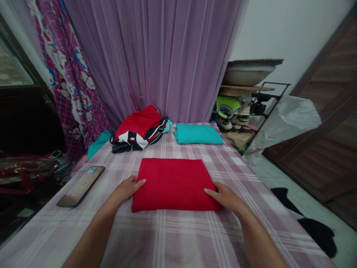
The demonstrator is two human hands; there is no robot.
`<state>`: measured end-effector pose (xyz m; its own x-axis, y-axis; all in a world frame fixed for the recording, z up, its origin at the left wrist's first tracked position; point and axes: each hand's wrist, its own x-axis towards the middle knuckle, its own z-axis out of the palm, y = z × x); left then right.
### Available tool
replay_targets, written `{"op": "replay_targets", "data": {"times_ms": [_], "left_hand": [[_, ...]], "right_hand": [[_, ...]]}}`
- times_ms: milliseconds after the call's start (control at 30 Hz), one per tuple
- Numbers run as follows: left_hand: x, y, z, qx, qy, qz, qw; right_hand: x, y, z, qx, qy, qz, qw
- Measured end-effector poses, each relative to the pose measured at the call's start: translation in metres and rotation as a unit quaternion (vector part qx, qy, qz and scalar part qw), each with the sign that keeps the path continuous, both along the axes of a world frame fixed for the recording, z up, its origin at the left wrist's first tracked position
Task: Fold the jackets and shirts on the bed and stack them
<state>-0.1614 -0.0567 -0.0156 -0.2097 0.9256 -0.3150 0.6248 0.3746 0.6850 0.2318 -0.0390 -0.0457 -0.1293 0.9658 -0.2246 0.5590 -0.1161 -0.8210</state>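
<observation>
A folded red cloth (174, 184) lies flat as a neat rectangle on the plaid bedsheet, in the middle of the view. My left hand (127, 189) grips its left side, thumb on top and fingers at the edge. On the right side my right hand (223, 195) grips it the same way, with the fingertips partly hidden. Whether the cloth is a shirt or another garment, I cannot tell. Behind it lie a folded turquoise cloth (199, 134) and a loose heap of red, black and white clothes (139, 130).
A phone (80, 187) lies face down at the left. Purple curtains (167, 56) hang behind the plaid surface (184, 242). At the right stand a shoe rack (267, 108) with basins above and a plastic bag (290, 119). Black cloth (315, 230) lies on the floor.
</observation>
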Motion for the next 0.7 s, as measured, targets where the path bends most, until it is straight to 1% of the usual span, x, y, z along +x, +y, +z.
{"op": "replay_targets", "data": {"times_ms": [67, 167, 267, 333, 400, 500, 567, 633, 700], "left_hand": [[0.006, -0.011, 0.004, 0.009, -0.099, 0.019, 0.995], [0.017, -0.029, 0.011, -0.011, -0.244, 0.059, 0.968], [0.027, -0.039, 0.014, -0.019, -0.336, 0.106, 0.936], [0.031, -0.039, 0.015, -0.012, -0.400, 0.110, 0.910], [0.035, -0.034, 0.017, -0.013, -0.448, 0.105, 0.888], [0.043, -0.021, 0.029, 0.002, -0.468, 0.100, 0.878], [0.051, -0.008, 0.043, 0.023, -0.466, 0.086, 0.880], [0.059, 0.011, 0.060, 0.046, -0.455, 0.061, 0.887], [0.069, 0.035, 0.078, 0.071, -0.442, 0.026, 0.894]], "right_hand": [[-0.001, -0.006, 0.001, -0.007, 0.073, 0.007, 0.997], [-0.007, -0.015, 0.005, -0.013, 0.143, 0.003, 0.990], [-0.014, -0.017, 0.008, 0.009, 0.163, -0.018, 0.986], [-0.018, -0.014, 0.011, 0.046, 0.161, -0.036, 0.985], [-0.020, -0.006, 0.016, 0.083, 0.154, -0.043, 0.984], [-0.024, 0.011, 0.032, 0.128, 0.146, -0.011, 0.981], [-0.027, 0.024, 0.049, 0.160, 0.123, 0.031, 0.979], [-0.029, 0.039, 0.070, 0.204, 0.076, 0.067, 0.974], [-0.029, 0.057, 0.092, 0.266, 0.014, 0.076, 0.961]]}}
